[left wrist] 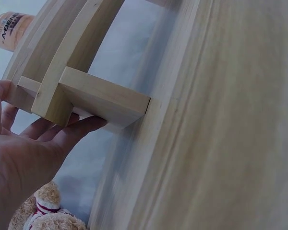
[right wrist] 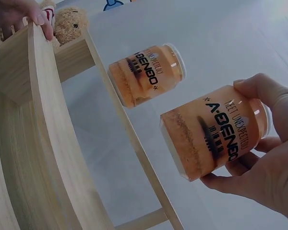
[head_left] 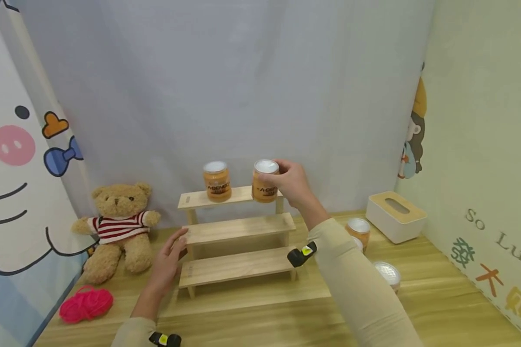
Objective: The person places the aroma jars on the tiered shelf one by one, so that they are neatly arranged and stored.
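Observation:
My right hand (head_left: 293, 183) grips an orange jar (right wrist: 211, 134) with a pale lid and dark "A-BENBO" lettering, thumb and fingers round its sides. In the right wrist view a gap shows between this jar's base and the top board (head_left: 241, 193) of a three-step wooden shelf. A matching jar (head_left: 217, 182) stands upright on that board, toward its left end. My left hand (head_left: 167, 262) rests against the left end of the middle board (head_left: 240, 228). In the left wrist view its fairly straight fingers (left wrist: 81, 132) touch the shelf's side.
Several more jars (head_left: 358, 230) stand on the table right of the shelf, partly behind my right sleeve. A white tissue box (head_left: 395, 219) with a wooden lid sits at the back right. On the left are a teddy bear (head_left: 119, 226) and a pink yarn bundle (head_left: 86, 304).

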Tool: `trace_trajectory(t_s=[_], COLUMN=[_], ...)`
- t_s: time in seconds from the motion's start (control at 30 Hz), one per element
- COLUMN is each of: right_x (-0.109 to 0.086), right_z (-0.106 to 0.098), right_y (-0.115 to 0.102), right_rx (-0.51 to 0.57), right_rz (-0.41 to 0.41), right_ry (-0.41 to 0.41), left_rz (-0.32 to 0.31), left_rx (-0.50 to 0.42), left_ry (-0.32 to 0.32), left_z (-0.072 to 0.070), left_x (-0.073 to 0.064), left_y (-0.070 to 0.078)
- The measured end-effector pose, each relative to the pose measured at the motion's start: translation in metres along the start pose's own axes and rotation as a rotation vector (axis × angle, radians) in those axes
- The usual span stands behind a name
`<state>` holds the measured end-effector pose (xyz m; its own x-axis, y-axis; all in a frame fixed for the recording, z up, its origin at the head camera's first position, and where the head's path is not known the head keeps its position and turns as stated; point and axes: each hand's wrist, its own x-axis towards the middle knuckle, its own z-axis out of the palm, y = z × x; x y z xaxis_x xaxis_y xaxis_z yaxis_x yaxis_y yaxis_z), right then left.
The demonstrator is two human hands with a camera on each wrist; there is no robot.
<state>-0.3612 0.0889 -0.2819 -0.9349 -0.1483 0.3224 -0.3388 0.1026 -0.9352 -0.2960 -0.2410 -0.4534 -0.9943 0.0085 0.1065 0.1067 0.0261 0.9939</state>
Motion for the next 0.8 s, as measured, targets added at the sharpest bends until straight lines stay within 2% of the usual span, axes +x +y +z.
trace_trajectory(t_s=[0.2,0.43,0.6,0.8], right_x=[0.011,0.018,0.022,0.024], right_z=[0.009,0.030,0.035,0.035], right_y=[0.009,0.024,0.029,0.041], right_rx=[-0.065,-0.090,-0.110,-0.192], right_rz=[-0.007,0.035,0.018,-0.007], right_ry=[0.054,0.073,0.161,0.118], left_rz=[-0.009,-0.002,-0.002,0.006], left_rx=[0.040,0.039,0.025,0.018], left_ry=[-0.014,-0.005,-0.031,-0.016], left_z=[0.003,-0.005,-0.003,-0.001], left_x=[-0.003,-0.011,-0.007,-0.002], left_y=[-0.002,-0.001,0.002,0.003])
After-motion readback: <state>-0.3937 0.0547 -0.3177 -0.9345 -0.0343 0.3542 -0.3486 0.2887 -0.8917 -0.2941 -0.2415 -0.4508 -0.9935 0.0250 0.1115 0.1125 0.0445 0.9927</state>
